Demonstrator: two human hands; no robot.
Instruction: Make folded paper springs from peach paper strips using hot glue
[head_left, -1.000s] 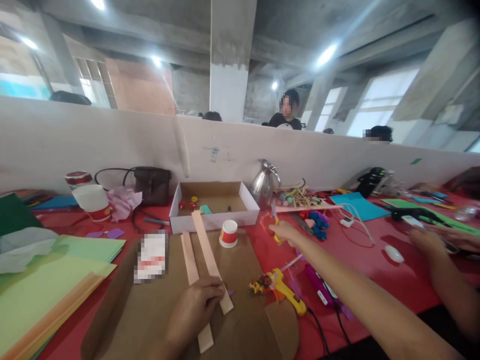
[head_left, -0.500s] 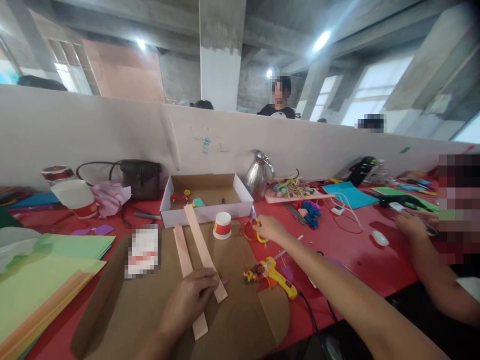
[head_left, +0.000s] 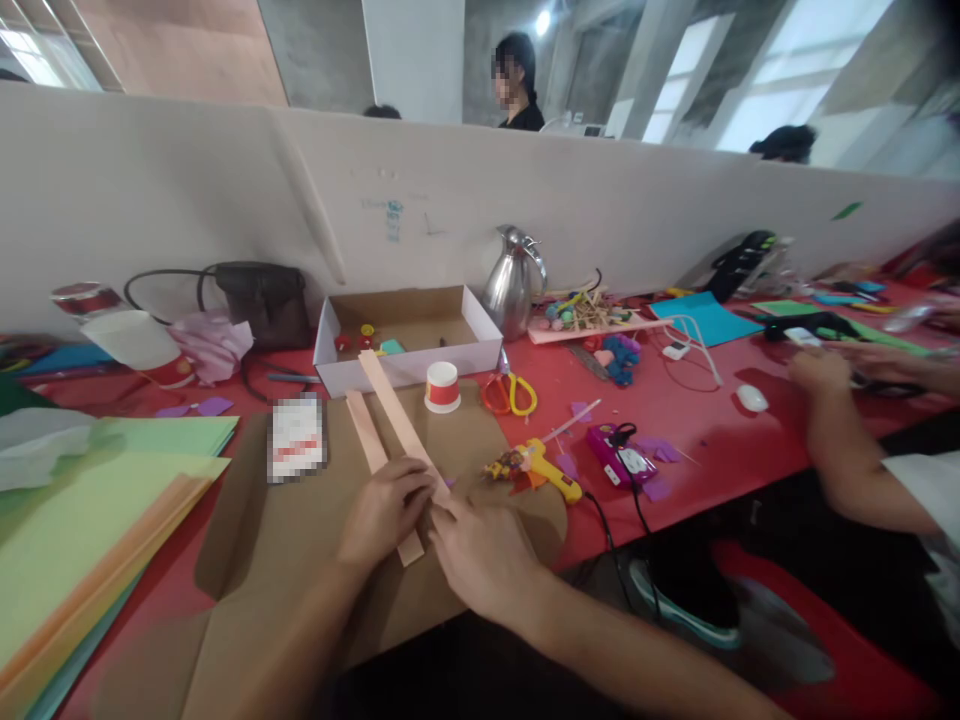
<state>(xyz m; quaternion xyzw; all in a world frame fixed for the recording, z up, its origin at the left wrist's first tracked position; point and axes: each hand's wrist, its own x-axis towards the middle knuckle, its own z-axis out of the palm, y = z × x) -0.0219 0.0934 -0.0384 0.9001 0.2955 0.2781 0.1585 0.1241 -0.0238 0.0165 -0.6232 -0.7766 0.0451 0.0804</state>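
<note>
Two pale orange paper strips lie on a flattened brown cardboard sheet (head_left: pixel 300 580). My left hand (head_left: pixel 386 505) is closed on the longer strip (head_left: pixel 397 408), near its lower end. Beside it, my right hand (head_left: pixel 484 550) pinches that same end, so the tip is covered by the fingers. The second strip (head_left: pixel 365 430) runs under my left hand, its near end showing below. Beyond the hands stands a small red-and-white paper cup (head_left: pixel 442 388). Scissors (head_left: pixel 510 394) with red and yellow handles rest to its right, and a yellow glue gun (head_left: pixel 551 472) lies nearer.
A shallow white box (head_left: pixel 409 375) and a steel jug (head_left: pixel 511 285) stand at the back. Coloured paper sheets (head_left: pixel 112 520) lie left. On the right are a purple device (head_left: pixel 619 455), a white mouse (head_left: pixel 751 398) and a co-worker's hand (head_left: pixel 821 375).
My right hand has let go of the scissors and come back to the strip's lower end beside my left hand. The view has tilted down.
</note>
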